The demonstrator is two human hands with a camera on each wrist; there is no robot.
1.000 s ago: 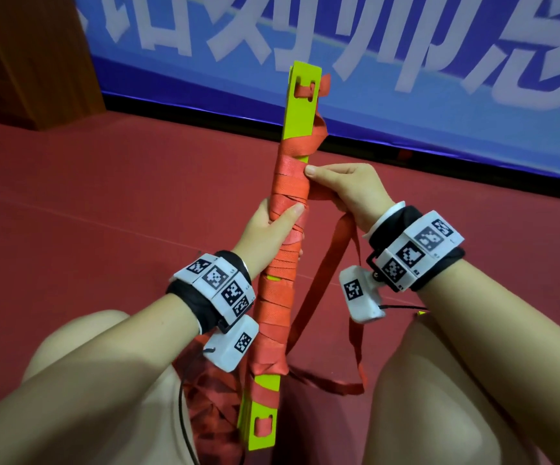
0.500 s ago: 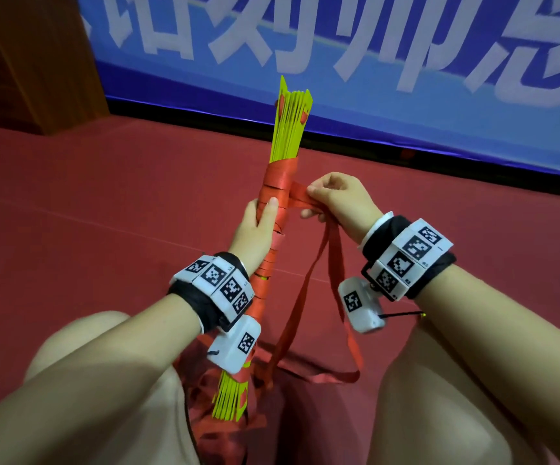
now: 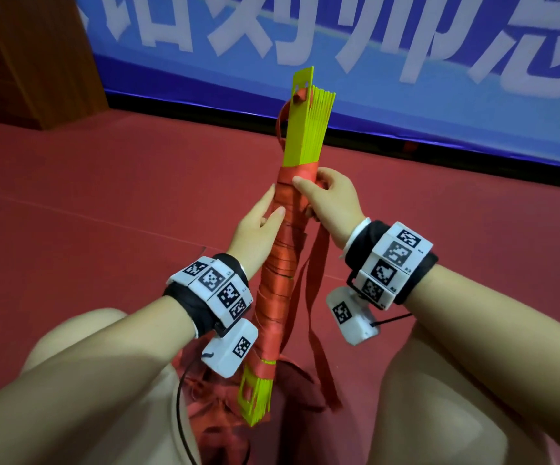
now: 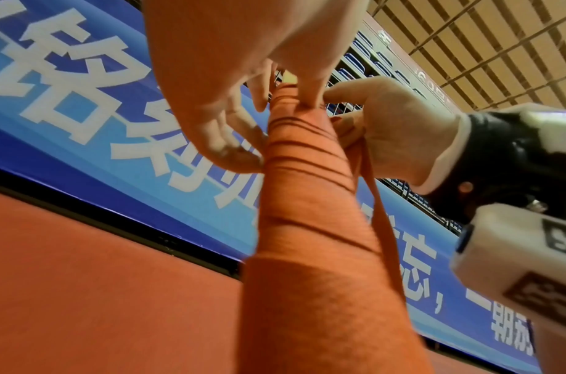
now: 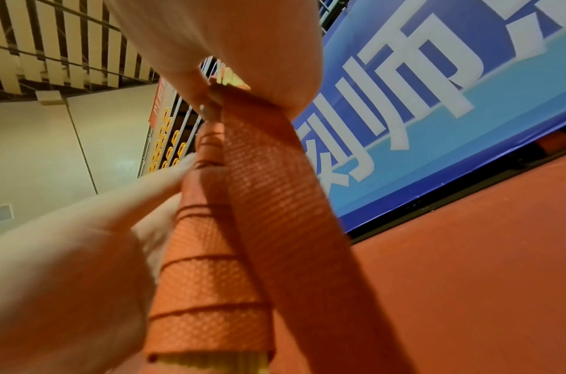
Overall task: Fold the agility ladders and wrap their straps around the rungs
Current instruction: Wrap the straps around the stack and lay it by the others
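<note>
A stack of yellow-green ladder rungs (image 3: pixel 308 129) stands nearly upright in front of me, its middle wound in red strap (image 3: pixel 280 273). My left hand (image 3: pixel 258 226) holds the wrapped bundle (image 4: pixel 307 202) from the left, thumb laid across the strap. My right hand (image 3: pixel 325 196) grips the top turn of the wrap and pinches the loose strap (image 5: pixel 275 177), whose free length (image 3: pixel 318 263) hangs down to the right of the bundle. The rungs' lower ends (image 3: pixel 258 397) fan out between my knees.
More red strap (image 3: pixel 218 407) lies bunched on the floor between my legs. The floor (image 3: pixel 104 213) is red mat. A blue banner (image 3: pixel 406 78) with white characters runs along the back, and a wooden panel (image 3: pixel 30 55) stands at the back left.
The bundle has turned in my hands, from flat face through edge-on to a fanned side. The wrap has climbed higher, and my right hand has come round to the front of the top turn.
</note>
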